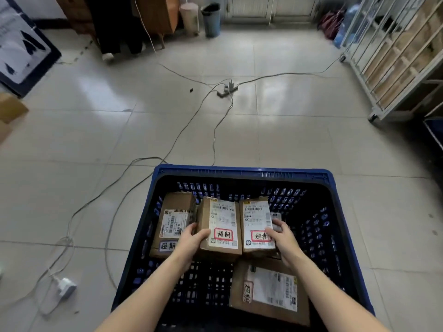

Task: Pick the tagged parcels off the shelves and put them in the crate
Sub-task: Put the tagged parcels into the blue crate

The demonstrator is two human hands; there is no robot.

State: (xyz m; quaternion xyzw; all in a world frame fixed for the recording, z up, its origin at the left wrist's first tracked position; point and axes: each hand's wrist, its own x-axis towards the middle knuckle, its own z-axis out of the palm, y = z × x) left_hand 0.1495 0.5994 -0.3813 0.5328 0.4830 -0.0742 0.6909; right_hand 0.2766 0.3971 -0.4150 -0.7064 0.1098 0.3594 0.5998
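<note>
Head view shows the blue crate [239, 172] on the floor with four tagged parcels inside. The left grip [191, 238] grasps the middle parcel [221, 226] at its near left corner, with the thumb on top. The right grip [282, 238] grasps the right parcel [256, 221] at its right edge. These two lie side by side and touching, long axes pointing away from the person, each just ahead of its own grip. Whether they already rest on the crate bottom, I cannot tell.

Each hand, left hand [191, 238] and right hand [284, 238], grips a tagged parcel inside the blue crate [242, 172].
</note>
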